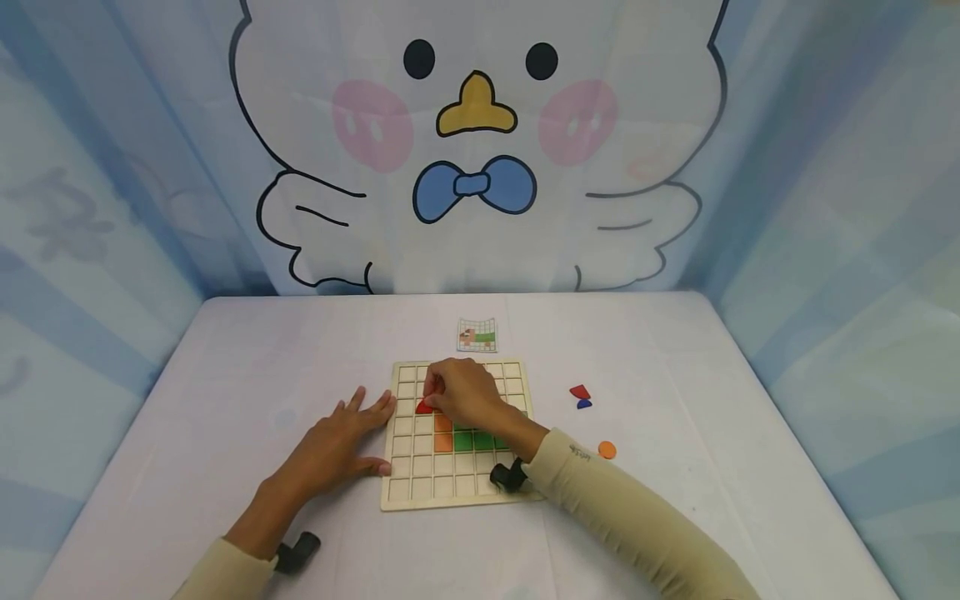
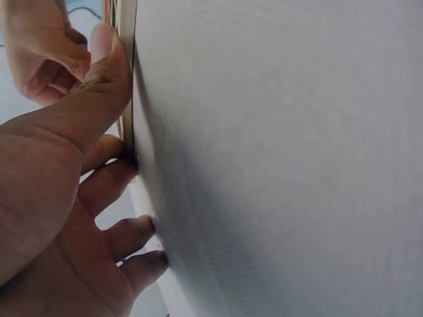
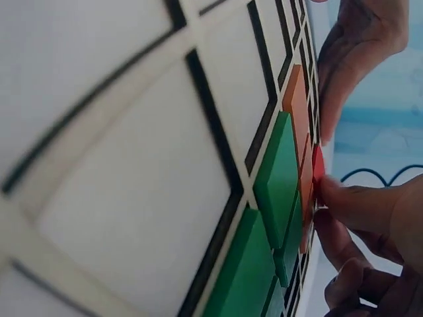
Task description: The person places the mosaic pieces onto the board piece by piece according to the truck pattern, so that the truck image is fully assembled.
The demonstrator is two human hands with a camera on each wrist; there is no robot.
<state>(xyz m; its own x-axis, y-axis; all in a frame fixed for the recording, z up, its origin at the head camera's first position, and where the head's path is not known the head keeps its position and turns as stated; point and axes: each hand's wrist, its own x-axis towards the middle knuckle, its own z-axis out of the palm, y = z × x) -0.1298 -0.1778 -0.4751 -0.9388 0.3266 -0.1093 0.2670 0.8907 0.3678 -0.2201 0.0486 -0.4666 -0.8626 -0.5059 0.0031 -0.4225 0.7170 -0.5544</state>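
A pale wooden grid board (image 1: 420, 489) lies on the table. My left hand (image 1: 333, 446) is at its left edge, fingers spread; thumb and fingertips touch the rim, while the outer fingers reach the tablecloth in the left wrist view. Over the upper middle of the grid, my right hand (image 1: 467, 393) pinches a small red piece (image 1: 423, 407) between thumb and fingers. That red piece (image 3: 318, 165) sits right beside the orange tiles (image 3: 297, 109) in the right wrist view. Green tiles (image 1: 474, 440) fill cells to the right of the orange ones, partly hidden by my right hand and wrist.
A small picture card (image 1: 477, 336) lies behind the board. Off to the right are another red piece (image 1: 580, 391), a blue piece (image 1: 584, 404) and an orange disc (image 1: 607, 450). Printed curtains surround the white-covered table (image 1: 300, 350).
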